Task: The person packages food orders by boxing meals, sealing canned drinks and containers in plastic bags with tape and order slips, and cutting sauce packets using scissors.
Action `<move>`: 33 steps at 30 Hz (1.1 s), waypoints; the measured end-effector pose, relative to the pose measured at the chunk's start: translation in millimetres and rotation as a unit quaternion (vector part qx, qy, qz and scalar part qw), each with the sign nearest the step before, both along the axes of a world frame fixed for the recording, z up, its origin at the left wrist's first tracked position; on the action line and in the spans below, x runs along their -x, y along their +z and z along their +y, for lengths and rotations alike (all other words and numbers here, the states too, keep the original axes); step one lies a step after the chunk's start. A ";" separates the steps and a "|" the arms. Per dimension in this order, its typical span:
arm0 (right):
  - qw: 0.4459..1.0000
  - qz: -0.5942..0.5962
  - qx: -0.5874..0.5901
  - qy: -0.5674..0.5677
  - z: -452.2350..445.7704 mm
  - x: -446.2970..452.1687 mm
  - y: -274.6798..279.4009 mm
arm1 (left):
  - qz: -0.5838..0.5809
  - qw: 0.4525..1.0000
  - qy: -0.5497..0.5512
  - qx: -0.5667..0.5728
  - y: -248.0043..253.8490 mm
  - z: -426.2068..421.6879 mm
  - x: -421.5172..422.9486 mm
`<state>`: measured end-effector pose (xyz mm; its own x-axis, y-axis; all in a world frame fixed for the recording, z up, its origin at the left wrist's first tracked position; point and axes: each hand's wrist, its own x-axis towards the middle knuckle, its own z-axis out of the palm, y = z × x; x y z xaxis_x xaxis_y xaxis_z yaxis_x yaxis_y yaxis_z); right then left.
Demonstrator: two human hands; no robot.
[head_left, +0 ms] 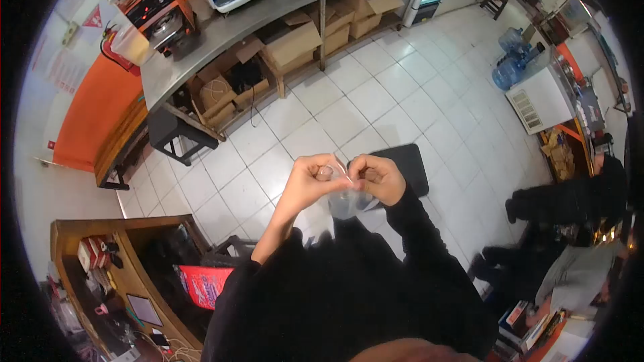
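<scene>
My left hand (310, 182) and my right hand (380, 179) are close together in front of my chest. Pinched between the fingertips of both hands is the top of a small clear plastic bag (344, 206). Its see-through body hangs below my thumbs, and its contents, if any, cannot be made out. The fingers of each hand are curled inward, and the thumbs almost meet. Past my right hand, lower down, a flat black surface (410, 167) shows, partly covered by the hand and sleeve.
A steel counter (268, 3) curves along the far side, with cardboard boxes (292, 45) beneath. A black stool (176, 135) stands on the tiled floor (315, 117). At left is a wooden desk (121, 238); at right, a person in grey (575, 275) and water jugs (508, 70).
</scene>
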<state>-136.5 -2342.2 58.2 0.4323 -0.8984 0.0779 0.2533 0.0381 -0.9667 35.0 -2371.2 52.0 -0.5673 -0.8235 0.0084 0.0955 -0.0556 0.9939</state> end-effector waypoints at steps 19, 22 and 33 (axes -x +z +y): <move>0.980 -0.192 0.029 0.051 -427.3 132.2 66.4 | 0.018 0.969 -0.227 0.094 35.5 -432.6 77.1; 0.984 0.071 0.045 0.155 -495.0 147.9 92.4 | 0.192 0.930 -0.288 0.127 29.0 -511.9 52.4; 0.979 -0.072 -0.153 -0.112 -724.0 164.7 45.8 | 0.380 0.870 -0.041 -0.310 -3.6 -715.7 140.3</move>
<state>-301.2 -3066.2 104.0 0.2263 -0.9600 -0.1648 0.4213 0.2490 -0.8721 -105.3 -3086.9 48.4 -0.6489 -0.7604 -0.0251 0.6828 -0.5966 0.4217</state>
